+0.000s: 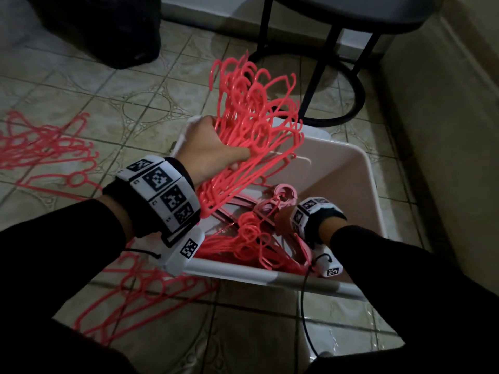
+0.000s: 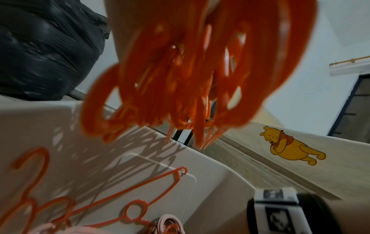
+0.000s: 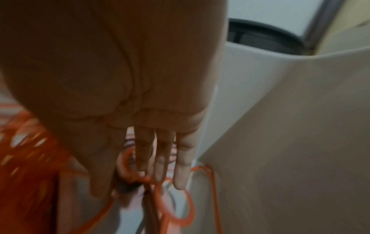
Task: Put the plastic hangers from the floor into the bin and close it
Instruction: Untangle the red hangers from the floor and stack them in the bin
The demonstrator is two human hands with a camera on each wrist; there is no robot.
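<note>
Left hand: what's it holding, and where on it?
Left hand grips a bunch of red hangers at their necks, just under the hooks, above the bin.

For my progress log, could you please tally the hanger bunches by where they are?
Bunch gripped by left hand: 1
Piles on the floor: 2
Mixed heap in the bin: 1
Total: 4

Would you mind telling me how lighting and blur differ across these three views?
Head view: dim, edges dark, held hanger bundle fairly sharp. Left wrist view: brighter, bundle motion-blurred, casting streaky shadows on the bin wall. Right wrist view: soft and murky, the right hand fills the frame, its fingers blurred.
</note>
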